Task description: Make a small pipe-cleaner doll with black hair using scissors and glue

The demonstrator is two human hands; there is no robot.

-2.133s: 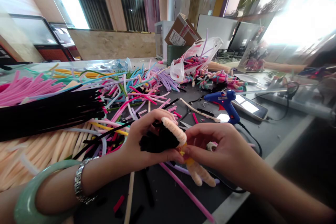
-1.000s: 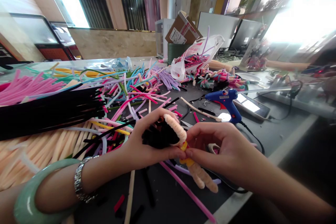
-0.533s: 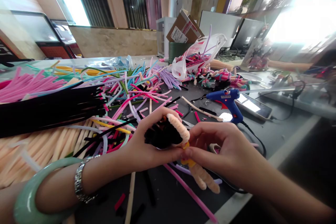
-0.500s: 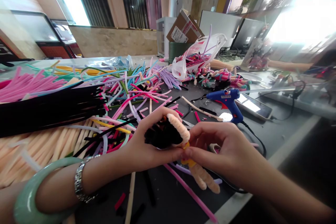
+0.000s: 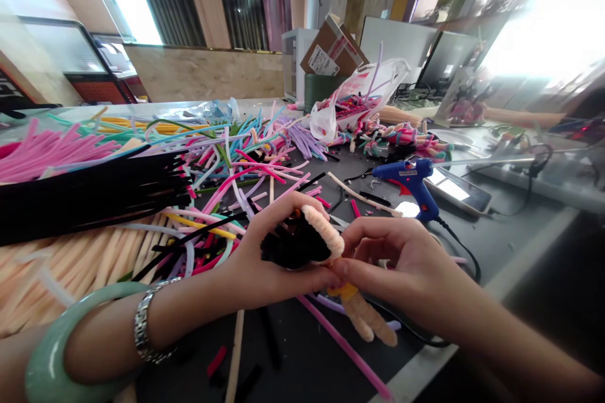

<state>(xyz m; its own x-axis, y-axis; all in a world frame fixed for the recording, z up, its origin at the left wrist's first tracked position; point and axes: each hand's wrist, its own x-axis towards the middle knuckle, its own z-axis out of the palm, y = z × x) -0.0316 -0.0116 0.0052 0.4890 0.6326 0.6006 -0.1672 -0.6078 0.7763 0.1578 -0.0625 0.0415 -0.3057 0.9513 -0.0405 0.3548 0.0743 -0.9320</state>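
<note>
Far L, I see a blk stem bundle point(image 5: 94, 198) on the counter point(image 5: 293, 359); next my L hand point(image 5: 265, 264), fingers point(image 5: 290, 201) curled round a fuzzy fig point(image 5: 326, 234) held above the counter; my R hand point(image 5: 401, 258) pinches it too; beyond, blue glue gun point(image 5: 416, 179), phone point(image 5: 460, 192).

Black, peach and yellow color a doll point(image 5: 297, 244); pink, black, peach and purple run through pipe cleaners point(image 5: 94, 195). A glue gun point(image 5: 412, 177) is blue with a red trigger point(image 5: 405, 190), a bangle point(image 5: 51, 340) pale green, the tabletop point(image 5: 293, 359) dark gray.
</note>
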